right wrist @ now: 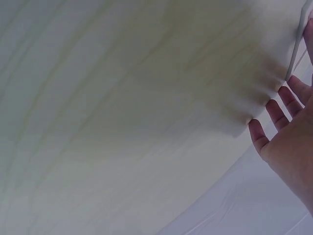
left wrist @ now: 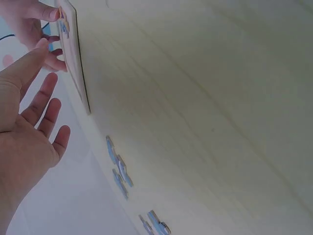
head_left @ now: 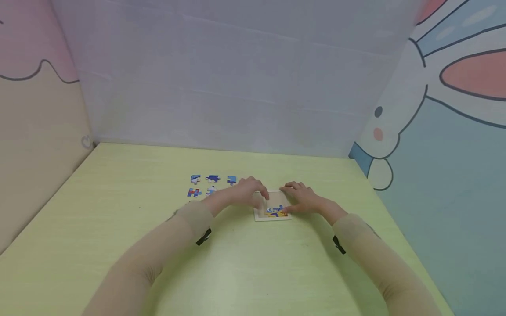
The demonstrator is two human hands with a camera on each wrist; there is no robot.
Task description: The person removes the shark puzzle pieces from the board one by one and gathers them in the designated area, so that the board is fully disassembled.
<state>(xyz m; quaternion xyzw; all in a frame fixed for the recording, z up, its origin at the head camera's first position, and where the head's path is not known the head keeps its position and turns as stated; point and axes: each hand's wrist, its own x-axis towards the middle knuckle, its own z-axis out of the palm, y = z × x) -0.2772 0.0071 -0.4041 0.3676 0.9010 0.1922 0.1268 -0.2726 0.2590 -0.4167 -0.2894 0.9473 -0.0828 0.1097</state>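
A small light wooden puzzle frame lies flat on the table, with joined blue and yellow puzzle pieces along its near side. Over the frame's left part hovers my left hand, its fingers loosely bent and apart. The left wrist view shows nothing in this left hand. My right hand spans the frame's right side, thumb on the joined pieces and forefinger at the far right corner. In the right wrist view, the other fingertips of the right hand rest on the table beside the frame's edge.
Left of the frame, several loose puzzle pieces lie in two rows on the pale yellow table; my left forearm partly covers the nearer row. A pale wall stands behind the table, and a wall with a cartoon rabbit at the right.
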